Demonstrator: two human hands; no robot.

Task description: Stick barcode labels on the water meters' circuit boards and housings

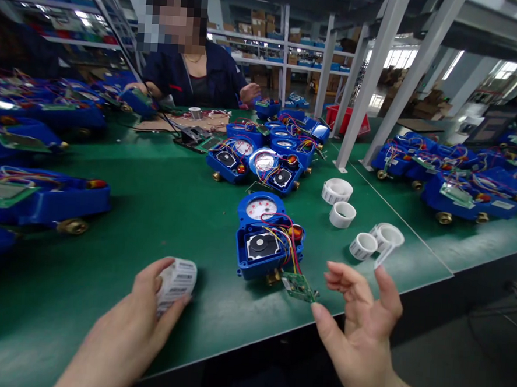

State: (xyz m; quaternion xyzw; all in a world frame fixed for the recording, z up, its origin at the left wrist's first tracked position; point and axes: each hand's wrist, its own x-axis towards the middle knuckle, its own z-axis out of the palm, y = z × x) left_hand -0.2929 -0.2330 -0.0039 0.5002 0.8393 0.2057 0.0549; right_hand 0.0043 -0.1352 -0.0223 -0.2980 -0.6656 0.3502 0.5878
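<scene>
My left hand [140, 309] is closed around a roll of barcode labels [178, 282], thumb and fingers gripping its sides. My right hand [360, 322] is raised at the table's front edge with its fingers spread. Its thumb tip is close to a green circuit board [299, 286]; whether they touch I cannot tell. Coloured wires join that board to a blue water meter [258, 260] with a round dial and an open box. A narrow white strip [385, 257] from a label roll [389, 235] shows just above my right index fingertip.
More label rolls [337, 191] stand right of the meter. Blue meters [264, 162] cluster behind it, with others along the left [43, 198] and right [455, 194]. A metal post [360, 100] rises from the green table [161, 211]. A co-worker [195, 76] sits opposite, one hand on a meter.
</scene>
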